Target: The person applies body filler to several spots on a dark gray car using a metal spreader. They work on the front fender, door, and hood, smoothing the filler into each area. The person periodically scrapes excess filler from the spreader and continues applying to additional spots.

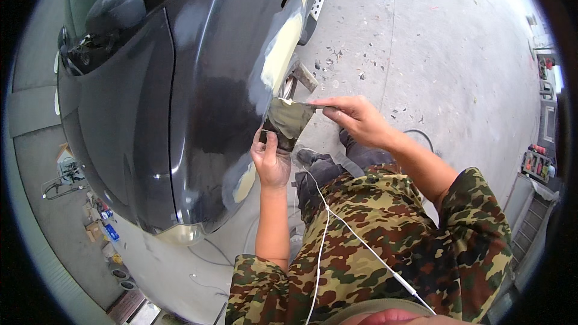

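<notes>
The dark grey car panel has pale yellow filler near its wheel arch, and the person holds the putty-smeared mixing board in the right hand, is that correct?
Not quite: the head view shows the putty-smeared mixing board in the left hand; the right hand pinches a thin spreader blade at its top edge. The filler is as you say.

Left hand (271,159) gripped the lower edge of a smeared mixing board (288,121) beside the dark car panel (198,102). Right hand (356,119) held a thin spreader (303,105) on the board's top edge. Pale filler patch (280,51) showed on the panel above.

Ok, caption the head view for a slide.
Left hand holds a filler-smeared board beside a dark car while the right hand works a thin spreader across it.
</notes>
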A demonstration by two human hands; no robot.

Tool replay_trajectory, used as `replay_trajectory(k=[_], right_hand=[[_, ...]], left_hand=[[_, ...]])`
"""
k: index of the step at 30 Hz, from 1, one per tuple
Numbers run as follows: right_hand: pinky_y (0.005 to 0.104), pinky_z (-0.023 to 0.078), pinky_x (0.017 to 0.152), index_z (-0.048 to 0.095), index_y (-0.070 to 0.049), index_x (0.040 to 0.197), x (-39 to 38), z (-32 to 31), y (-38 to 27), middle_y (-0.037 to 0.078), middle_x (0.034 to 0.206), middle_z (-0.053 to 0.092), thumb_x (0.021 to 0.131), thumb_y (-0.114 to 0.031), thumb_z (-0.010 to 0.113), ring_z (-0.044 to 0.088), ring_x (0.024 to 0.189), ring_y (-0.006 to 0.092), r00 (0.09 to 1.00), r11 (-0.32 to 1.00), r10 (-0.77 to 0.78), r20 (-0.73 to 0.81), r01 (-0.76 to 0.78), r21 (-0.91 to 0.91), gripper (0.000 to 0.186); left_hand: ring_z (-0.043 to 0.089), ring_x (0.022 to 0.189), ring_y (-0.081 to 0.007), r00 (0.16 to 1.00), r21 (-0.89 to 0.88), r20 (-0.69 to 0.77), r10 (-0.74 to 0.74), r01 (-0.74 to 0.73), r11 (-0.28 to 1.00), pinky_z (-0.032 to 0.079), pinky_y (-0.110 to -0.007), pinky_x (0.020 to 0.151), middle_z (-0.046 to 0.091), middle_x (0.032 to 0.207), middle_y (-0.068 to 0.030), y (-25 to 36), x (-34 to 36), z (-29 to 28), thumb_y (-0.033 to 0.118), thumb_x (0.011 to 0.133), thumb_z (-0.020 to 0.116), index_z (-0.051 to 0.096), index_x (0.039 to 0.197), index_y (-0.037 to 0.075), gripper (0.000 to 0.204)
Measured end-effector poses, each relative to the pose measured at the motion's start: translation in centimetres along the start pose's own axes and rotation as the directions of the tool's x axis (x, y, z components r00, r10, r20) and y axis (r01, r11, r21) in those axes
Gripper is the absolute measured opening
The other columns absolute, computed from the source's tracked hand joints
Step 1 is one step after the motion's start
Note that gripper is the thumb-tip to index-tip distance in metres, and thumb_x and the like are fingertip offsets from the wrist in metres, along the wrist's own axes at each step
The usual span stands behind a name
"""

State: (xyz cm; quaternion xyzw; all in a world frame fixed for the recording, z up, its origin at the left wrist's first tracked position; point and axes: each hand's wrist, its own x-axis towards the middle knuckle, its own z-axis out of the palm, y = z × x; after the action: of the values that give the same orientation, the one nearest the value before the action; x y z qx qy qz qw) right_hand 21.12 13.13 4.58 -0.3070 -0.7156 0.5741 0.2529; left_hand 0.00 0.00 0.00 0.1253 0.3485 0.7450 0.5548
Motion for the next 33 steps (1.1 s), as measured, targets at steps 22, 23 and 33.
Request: replay_trajectory(k=[22, 23, 33], right_hand=[[0.0305, 0.054, 0.081, 0.069, -0.005, 0.127, 0.1, -2.2, 14.9, 0.002, 0.103, 0.070, 0.101, -0.023, 0.067, 0.065, 0.094, 0.0134, 0.727, 0.645, 0.672, 0.142, -0.669, 0.369, 0.031], [0.0307, 0.054, 0.082, 0.070, -0.004, 0.125, -0.2, -1.4, 15.9, 0.002, 0.102, 0.071, 0.101, -0.023, 0.067, 0.065, 0.092, 0.0134, 0.728, 0.649, 0.675, 0.121, -0.663, 0.373, 0.031], [0.0361, 0.050, 0.104, 0.066, -0.005, 0.133, 6.3, 8.1, 14.6, 0.019, 0.127, 0.070, 0.097, -0.003, 0.058, 0.067, 0.120, 0.0313, 0.856, 0.982, 0.189, -0.482, -0.174, 0.076, 0.037]], left_hand=[[0.052, 0.139, -0.0297, 0.975, -0.308, 0.145, -0.169, 0.206, 0.929, 0.041, -0.046, 0.119, 0.050, 0.153, -0.0165, 3.6, -5.2, -0.5, 0.004, 0.107, 0.046, 0.038, 0.153, 0.000, 0.047], [0.051, 0.140, -0.0302, 0.982, -0.284, 0.096, -0.161, 0.183, 0.941, 0.039, -0.046, 0.121, 0.049, 0.153, -0.0172, 4.0, -5.9, -0.8, 0.004, 0.107, 0.046, 0.037, 0.154, 0.000, 0.048], [0.059, 0.129, -0.0344, 0.919, 0.049, -0.376, -0.119, 0.147, 0.988, 0.045, -0.051, 0.114, 0.057, 0.142, -0.0218, 9.1, -15.9, 0.8, 0.010, 0.103, 0.057, 0.040, 0.150, -0.003, 0.051]])
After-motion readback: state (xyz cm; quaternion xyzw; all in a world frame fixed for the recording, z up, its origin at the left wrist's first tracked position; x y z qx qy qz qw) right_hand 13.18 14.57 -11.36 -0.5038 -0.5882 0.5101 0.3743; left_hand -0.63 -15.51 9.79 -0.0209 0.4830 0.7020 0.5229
